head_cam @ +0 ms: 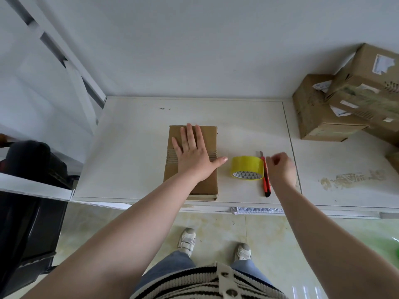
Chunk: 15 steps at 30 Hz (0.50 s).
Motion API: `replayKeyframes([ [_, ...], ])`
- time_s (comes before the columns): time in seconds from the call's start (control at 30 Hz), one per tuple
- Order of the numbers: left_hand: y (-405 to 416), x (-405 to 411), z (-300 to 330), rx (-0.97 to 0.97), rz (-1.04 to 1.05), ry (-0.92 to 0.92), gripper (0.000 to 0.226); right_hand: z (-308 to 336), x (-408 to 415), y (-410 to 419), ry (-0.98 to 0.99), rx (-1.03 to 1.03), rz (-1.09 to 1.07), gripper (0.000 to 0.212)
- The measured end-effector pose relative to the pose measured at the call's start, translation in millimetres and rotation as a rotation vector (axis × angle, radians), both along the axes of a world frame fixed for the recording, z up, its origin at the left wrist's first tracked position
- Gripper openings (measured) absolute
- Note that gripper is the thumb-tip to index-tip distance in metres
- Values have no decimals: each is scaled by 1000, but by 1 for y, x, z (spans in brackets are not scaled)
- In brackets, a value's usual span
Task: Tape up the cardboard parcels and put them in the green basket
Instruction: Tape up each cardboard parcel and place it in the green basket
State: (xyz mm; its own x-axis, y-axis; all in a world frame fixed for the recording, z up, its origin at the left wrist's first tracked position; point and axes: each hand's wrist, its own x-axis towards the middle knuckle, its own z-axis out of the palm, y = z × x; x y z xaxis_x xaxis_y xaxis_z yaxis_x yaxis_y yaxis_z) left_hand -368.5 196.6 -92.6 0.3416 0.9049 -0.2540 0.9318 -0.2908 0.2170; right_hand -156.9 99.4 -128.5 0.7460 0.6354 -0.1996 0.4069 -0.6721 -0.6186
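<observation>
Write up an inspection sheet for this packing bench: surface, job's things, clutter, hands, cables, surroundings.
Surface: white table, scuffed, with a brownish residue patch at the right.
Job's things: flat cardboard parcel near the front edge; yellow tape roll to its right; red utility knife beside the roll. A green patch at the lower right edge may be the basket; cannot tell.
Clutter: stacked cardboard boxes at the far right, with torn labels.
Hands: left hand lies flat on the parcel; right hand, fingers curled, is over the knife; contact unclear.
Cables: nothing seen.
Surroundings: white wall, tiled floor, dark furniture at the left.
</observation>
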Motion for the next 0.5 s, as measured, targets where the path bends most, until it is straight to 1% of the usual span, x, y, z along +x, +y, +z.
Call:
replayKeyframes([
  [0.03, 0, 0, 0, -2, -3, 3, 123, -6, 0, -7, -41, -76, -5, 20],
  [0.1, 0, 0, 1, -7, -6, 6, 122, -17, -4, -15, -60, -192, 51, 18],
  [0.17, 0, 0, 3, -19, -6, 4, 122, -19, -6, -16, -39, -229, 70, 21],
  [0.23, 0, -1, 4, -20, -9, 1, 122, -13, -5, -14, -10, -219, 43, 22],
  [0.3, 0, -1, 4, -21, -12, -4, 121, 4, -2, -9, 21, -150, -26, 21],
  [0.37, 0, -2, 3, -25, -9, -9, 120, 29, -1, 5, 55, 10, -107, 18],
  [0.43, 1, -2, 4, -32, -8, -12, 118, 60, -6, 28, 92, 157, -108, 17],
  [0.47, 1, -2, 4, -40, -7, -21, 116, 74, -14, 40, 168, 224, -79, 16],
  [0.5, 0, -2, 5, -45, -5, -33, 113, 85, -25, 49, 310, 286, -44, 16],
])
